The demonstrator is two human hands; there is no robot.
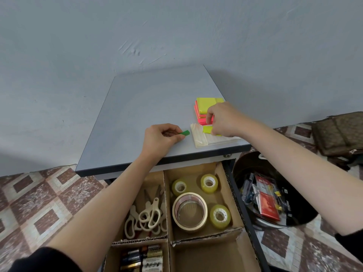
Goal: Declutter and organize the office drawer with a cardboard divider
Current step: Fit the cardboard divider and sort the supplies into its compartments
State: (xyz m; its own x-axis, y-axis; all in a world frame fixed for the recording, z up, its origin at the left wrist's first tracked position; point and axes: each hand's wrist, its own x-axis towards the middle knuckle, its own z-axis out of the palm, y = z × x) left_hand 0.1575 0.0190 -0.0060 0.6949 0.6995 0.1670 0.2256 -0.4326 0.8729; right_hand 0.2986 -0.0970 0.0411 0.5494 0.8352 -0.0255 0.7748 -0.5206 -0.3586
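— Two hands are busy up on the desk top (137, 107). What do they hold?

— The left hand (161, 138) has its thumb and finger pinched tight on a green paper slip (185, 132). The right hand (224, 120) curls down over a yellow paper slip (206, 129) and seems to nip its edge.

— Where does the yellow one lie?

— On a white pad (218, 139), near the front edge of the desk. Just behind it sits a sticky note stack (208, 105), yellow on top and pink below.

— Are the slips hard to pick up?

— I think they are very light and floppy. They may bend or cling to a finger. Best to nip them gently at a free edge. The stack looks firmer, so take it by its two sides.

— And the drawer (243, 213)?

— It is pulled open under the desk. The cardboard divider (167, 203) cuts it into boxes. Scissors (155, 211) fill one, tape rolls (209, 190) the next, batteries (143, 260) a third. The last box (212, 260) shows only bare cardboard.

— So the notes could go there?

— That is my guess.
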